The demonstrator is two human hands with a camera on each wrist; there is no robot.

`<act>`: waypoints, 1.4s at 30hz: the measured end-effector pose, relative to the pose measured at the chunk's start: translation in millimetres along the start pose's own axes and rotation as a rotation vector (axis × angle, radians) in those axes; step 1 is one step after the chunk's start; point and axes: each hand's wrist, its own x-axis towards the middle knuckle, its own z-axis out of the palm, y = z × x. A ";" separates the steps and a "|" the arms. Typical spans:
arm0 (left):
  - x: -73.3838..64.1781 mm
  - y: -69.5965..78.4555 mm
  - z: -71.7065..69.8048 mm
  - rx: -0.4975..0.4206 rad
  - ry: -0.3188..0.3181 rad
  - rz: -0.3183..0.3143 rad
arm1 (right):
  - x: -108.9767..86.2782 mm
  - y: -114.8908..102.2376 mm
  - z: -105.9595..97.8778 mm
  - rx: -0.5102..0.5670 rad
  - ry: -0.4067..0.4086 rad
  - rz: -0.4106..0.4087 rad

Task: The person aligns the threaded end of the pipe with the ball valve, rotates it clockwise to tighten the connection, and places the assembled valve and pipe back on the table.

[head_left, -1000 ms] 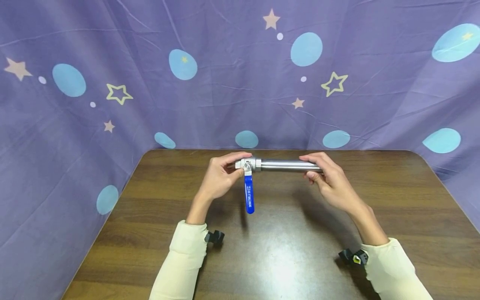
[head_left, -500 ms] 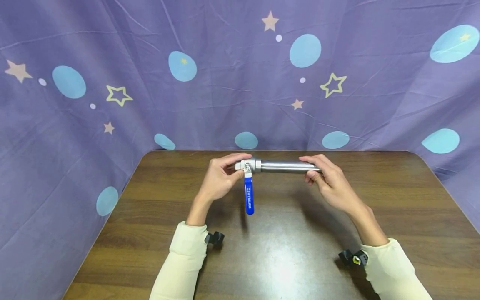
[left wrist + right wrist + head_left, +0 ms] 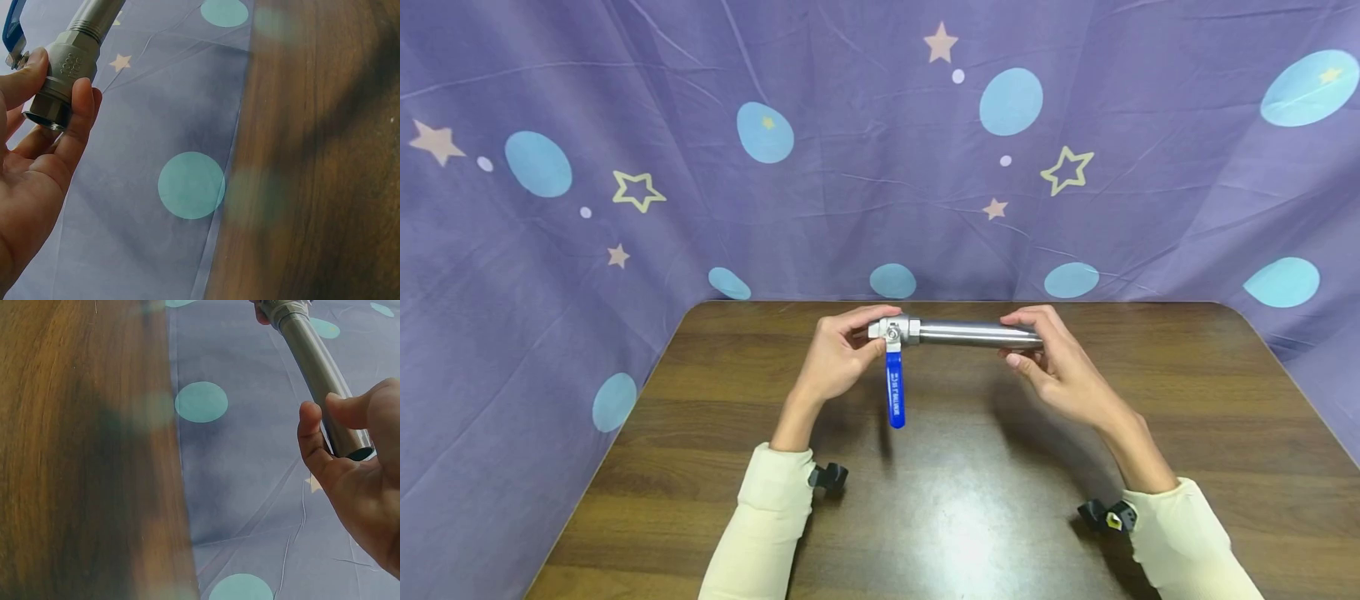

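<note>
A steel ball valve [image 3: 893, 332] with a blue lever [image 3: 896, 390] is joined to a straight steel pipe [image 3: 962, 333], and both are held level above the table. My left hand [image 3: 837, 357] grips the valve body between thumb and fingers; the lever hangs toward me. In the left wrist view, threads show where the pipe [image 3: 100, 15] meets the valve [image 3: 70, 65]. Around the pipe's far right part curl the thumb and fingers of my right hand [image 3: 1066, 367]. The right wrist view shows the pipe's open end [image 3: 361, 454] close to that palm.
Below the hands lies a brown wooden table [image 3: 700, 500] with a bright glare near its front. A purple curtain [image 3: 850, 225] with stars and blue spots hangs along the back and sides. Each sleeve carries a small black camera mount [image 3: 829, 477].
My right thumb has shifted slightly along the pipe, and its fingers sit a little differently. The valve and pipe have moved a touch left; the left hand keeps its grip.
</note>
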 end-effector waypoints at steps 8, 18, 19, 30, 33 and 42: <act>0.1 -0.1 0.9 0.005 -0.008 0.002 | 1.3 2.4 0.5 -0.004 0.045 -0.007; 0.4 -0.8 1.0 -0.009 -0.011 0.001 | 2.0 3.1 0.1 0.007 0.060 -0.025; 0.5 -0.8 1.1 -0.011 -0.012 0.003 | 2.1 3.1 0.0 0.007 0.058 -0.022; -0.1 -1.1 1.8 -0.004 -0.013 0.016 | 2.7 4.1 -0.6 0.011 0.049 -0.022; -0.4 -1.0 2.1 -0.007 -0.014 0.012 | 2.6 4.8 -1.0 0.022 0.051 -0.035; -0.4 0.0 1.1 -0.008 -0.016 0.013 | 2.8 4.0 -1.4 0.040 0.050 -0.046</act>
